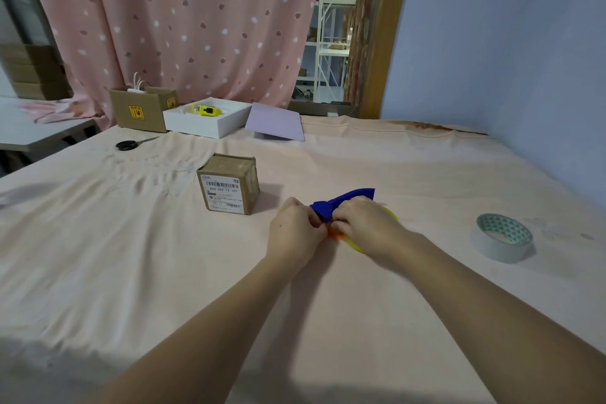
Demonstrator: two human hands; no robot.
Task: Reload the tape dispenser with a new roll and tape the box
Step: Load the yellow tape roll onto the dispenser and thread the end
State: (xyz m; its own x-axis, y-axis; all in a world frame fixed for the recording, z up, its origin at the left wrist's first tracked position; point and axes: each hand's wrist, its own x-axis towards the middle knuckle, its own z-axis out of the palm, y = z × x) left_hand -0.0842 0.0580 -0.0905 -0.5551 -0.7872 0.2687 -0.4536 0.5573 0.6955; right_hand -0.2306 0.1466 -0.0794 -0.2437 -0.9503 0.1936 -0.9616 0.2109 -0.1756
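Observation:
A blue tape dispenser (344, 199) lies on the pink-covered table, mid-right. Both hands are closed on it: my left hand (295, 229) pinches its near end, and my right hand (364, 223) covers its body. A yellow roll (357, 245) and a bit of orange peek out under my right hand. A small cardboard box (229, 184) with a barcode label stands just left of the dispenser, apart from my hands. A white tape roll (503, 237) with a green-patterned core lies flat at the far right.
Black scissors (131, 144) lie at the back left. Behind them stand an open cardboard box (141, 111), a white tray (210, 123) holding a yellow item, and a lilac lid (275, 123). A pink dotted curtain hangs behind; a blue wall is at right.

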